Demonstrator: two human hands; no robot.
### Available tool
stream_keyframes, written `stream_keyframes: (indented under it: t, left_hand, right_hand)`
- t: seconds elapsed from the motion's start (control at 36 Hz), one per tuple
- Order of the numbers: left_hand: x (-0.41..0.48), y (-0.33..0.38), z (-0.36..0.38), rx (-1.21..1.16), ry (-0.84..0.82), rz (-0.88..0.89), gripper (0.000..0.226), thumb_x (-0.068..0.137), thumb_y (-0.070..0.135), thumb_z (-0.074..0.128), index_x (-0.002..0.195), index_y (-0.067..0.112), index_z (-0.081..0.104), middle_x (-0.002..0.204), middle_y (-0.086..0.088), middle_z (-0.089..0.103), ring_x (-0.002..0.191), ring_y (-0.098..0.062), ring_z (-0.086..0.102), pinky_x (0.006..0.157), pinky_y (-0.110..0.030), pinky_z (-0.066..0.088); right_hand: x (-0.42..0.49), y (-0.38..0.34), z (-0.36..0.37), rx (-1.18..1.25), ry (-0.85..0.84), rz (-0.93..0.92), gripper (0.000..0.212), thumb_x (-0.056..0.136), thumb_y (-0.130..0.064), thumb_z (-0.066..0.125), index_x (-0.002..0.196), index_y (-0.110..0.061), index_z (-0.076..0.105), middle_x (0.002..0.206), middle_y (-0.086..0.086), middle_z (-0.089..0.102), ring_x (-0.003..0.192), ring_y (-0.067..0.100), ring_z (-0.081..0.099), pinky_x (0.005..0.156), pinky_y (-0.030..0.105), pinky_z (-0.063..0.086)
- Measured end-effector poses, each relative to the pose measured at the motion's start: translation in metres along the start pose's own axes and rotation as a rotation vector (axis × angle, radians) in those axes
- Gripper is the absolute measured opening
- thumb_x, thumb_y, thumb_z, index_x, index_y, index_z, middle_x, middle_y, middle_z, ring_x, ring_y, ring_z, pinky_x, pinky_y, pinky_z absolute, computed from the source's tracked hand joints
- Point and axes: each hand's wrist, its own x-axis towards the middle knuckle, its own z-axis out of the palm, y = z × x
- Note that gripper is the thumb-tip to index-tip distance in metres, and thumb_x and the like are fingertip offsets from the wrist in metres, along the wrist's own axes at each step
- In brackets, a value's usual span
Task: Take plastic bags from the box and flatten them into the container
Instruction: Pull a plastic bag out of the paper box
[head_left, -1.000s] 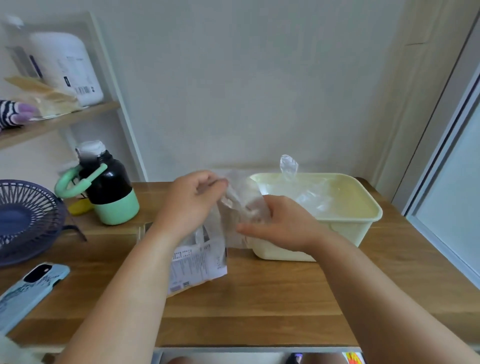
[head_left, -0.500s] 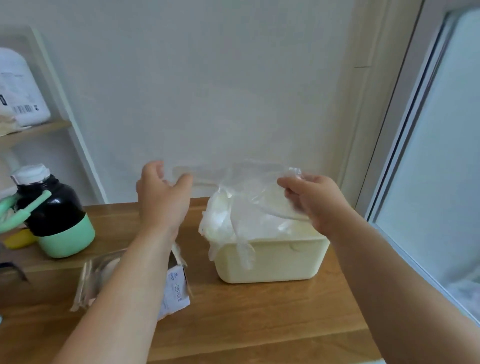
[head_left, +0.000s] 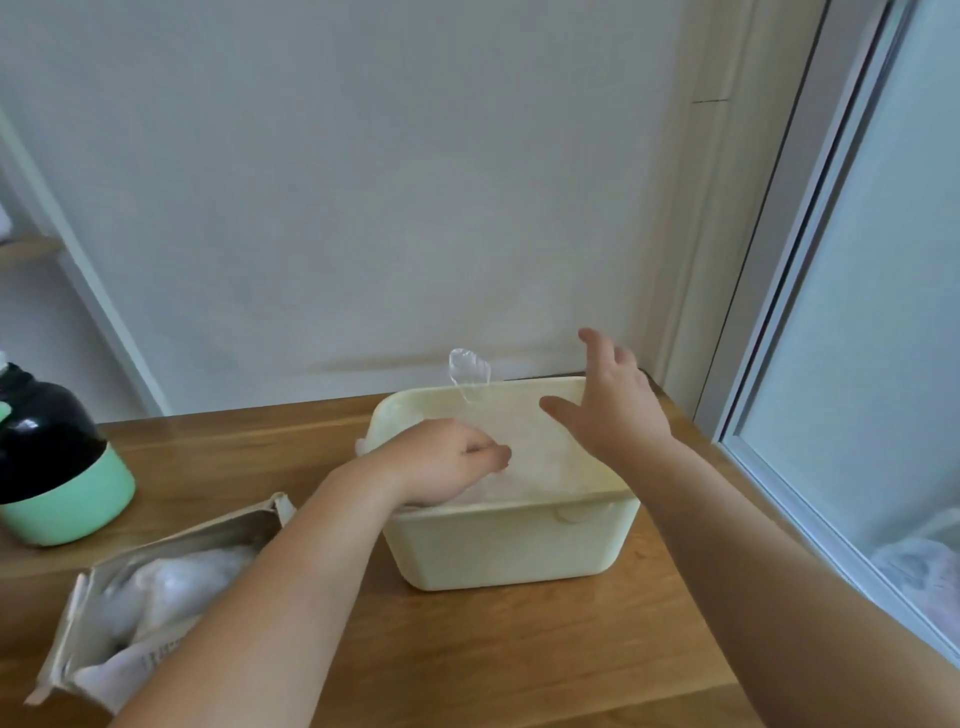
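A pale yellow container (head_left: 511, 545) stands on the wooden table, with clear plastic bags (head_left: 530, 467) lying inside it. One clear bag tip (head_left: 469, 371) sticks up above its back rim. My left hand (head_left: 447, 460) is curled into a loose fist and presses down on the bags at the container's left side. Above the container's right part hovers my right hand (head_left: 610, 402), fingers spread, holding nothing. The opened cardboard box (head_left: 135, 587) with white bags inside lies at the lower left, partly behind my left forearm.
A black and mint green jug (head_left: 49, 457) stands at the left edge. The wooden table (head_left: 493, 649) runs to a white wall behind and a window frame (head_left: 810, 291) on the right, close to the container.
Both hands brought the clear bag down from above the container into it. My right hand let go and spread open; my left hand now presses on the bags. The view shifted right.
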Motion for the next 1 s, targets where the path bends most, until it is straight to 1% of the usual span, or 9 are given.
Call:
stream_keyframes:
  t: [0.08, 0.17, 0.22, 0.33, 0.56, 0.67, 0.78, 0.92, 1.0]
  left_hand:
    - [0.005, 0.002, 0.001, -0.078, -0.009, 0.029, 0.034, 0.100, 0.046, 0.037, 0.114, 0.031, 0.064, 0.120, 0.013, 0.062, 0.108, -0.008, 0.054, 0.089, -0.020, 0.040]
    - [0.008, 0.004, 0.001, -0.191, 0.027, 0.020, 0.024, 0.104, 0.029, 0.036, 0.111, 0.024, 0.059, 0.108, 0.010, 0.069, 0.100, -0.004, 0.058, 0.069, -0.014, 0.040]
    - [0.011, 0.001, 0.001, -0.154, 0.015, -0.004, 0.021, 0.101, 0.019, 0.040, 0.111, 0.022, 0.058, 0.105, 0.009, 0.070, 0.101, -0.007, 0.061, 0.073, -0.019, 0.045]
    - [0.016, -0.004, 0.000, 0.078, -0.097, -0.006, 0.042, 0.089, 0.020, 0.062, 0.130, 0.026, 0.053, 0.127, 0.011, 0.057, 0.114, -0.011, 0.056, 0.095, -0.026, 0.047]
    - [0.027, -0.005, 0.006, 0.404, -0.224, -0.097, 0.071, 0.091, 0.017, 0.054, 0.153, 0.030, 0.020, 0.153, -0.003, 0.024, 0.133, -0.028, 0.039, 0.104, -0.041, 0.042]
    - [0.025, -0.006, 0.003, 0.399, -0.181, -0.091, 0.070, 0.091, 0.034, 0.059, 0.152, 0.032, 0.024, 0.154, -0.002, 0.025, 0.141, -0.027, 0.027, 0.110, -0.043, 0.035]
    - [0.008, -0.011, -0.007, 0.170, -0.002, -0.044, 0.067, 0.082, 0.053, 0.067, 0.142, 0.035, 0.042, 0.143, 0.008, 0.042, 0.132, -0.015, 0.040, 0.105, -0.030, 0.036]
    - [-0.021, -0.017, -0.019, -0.042, 0.334, 0.078, 0.019, 0.089, 0.036, 0.064, 0.108, 0.033, 0.065, 0.110, 0.018, 0.064, 0.105, -0.003, 0.059, 0.082, -0.017, 0.039]
    - [-0.044, -0.023, -0.025, -0.106, 0.465, 0.083, 0.012, 0.092, 0.029, 0.061, 0.100, 0.032, 0.068, 0.095, 0.024, 0.063, 0.093, 0.002, 0.058, 0.074, -0.003, 0.036]
  right_hand:
    - [-0.003, -0.004, -0.003, -0.216, 0.100, -0.190, 0.056, 0.091, -0.034, 0.059, 0.140, -0.024, 0.034, 0.135, 0.003, 0.043, 0.123, 0.025, 0.041, 0.100, 0.032, 0.029]
    - [0.000, -0.007, 0.001, -0.271, -0.057, -0.319, 0.033, 0.092, -0.033, 0.056, 0.125, -0.026, 0.056, 0.120, -0.005, 0.059, 0.111, 0.018, 0.053, 0.094, 0.030, 0.037]
    - [0.002, -0.009, 0.005, -0.223, -0.282, -0.260, 0.035, 0.088, -0.033, 0.061, 0.122, -0.024, 0.061, 0.114, -0.008, 0.063, 0.106, 0.014, 0.057, 0.090, 0.025, 0.043]
    - [0.004, -0.009, 0.015, -0.285, -0.600, -0.162, 0.062, 0.086, -0.034, 0.067, 0.140, -0.014, 0.043, 0.140, 0.001, 0.047, 0.128, 0.020, 0.044, 0.101, 0.029, 0.036]
    - [0.011, -0.003, 0.030, -0.375, -0.808, -0.108, 0.072, 0.092, -0.015, 0.054, 0.152, -0.020, 0.015, 0.153, 0.004, 0.031, 0.137, 0.023, 0.034, 0.110, 0.033, 0.031]
    - [0.011, -0.002, 0.028, -0.359, -0.786, -0.087, 0.073, 0.090, -0.016, 0.058, 0.151, -0.016, 0.018, 0.155, 0.003, 0.027, 0.139, 0.024, 0.031, 0.112, 0.034, 0.030]
    - [0.004, -0.004, 0.012, -0.241, -0.615, -0.108, 0.074, 0.087, -0.023, 0.064, 0.149, -0.018, 0.025, 0.154, -0.001, 0.029, 0.139, 0.019, 0.029, 0.108, 0.028, 0.027]
    - [-0.004, -0.015, -0.004, -0.130, -0.309, -0.143, 0.046, 0.089, -0.021, 0.055, 0.134, -0.021, 0.050, 0.133, -0.003, 0.055, 0.121, 0.017, 0.051, 0.101, 0.026, 0.039]
    - [-0.018, -0.030, -0.009, 0.006, -0.213, -0.194, 0.037, 0.091, -0.019, 0.052, 0.128, -0.020, 0.055, 0.121, -0.005, 0.060, 0.110, 0.014, 0.055, 0.082, 0.018, 0.037]
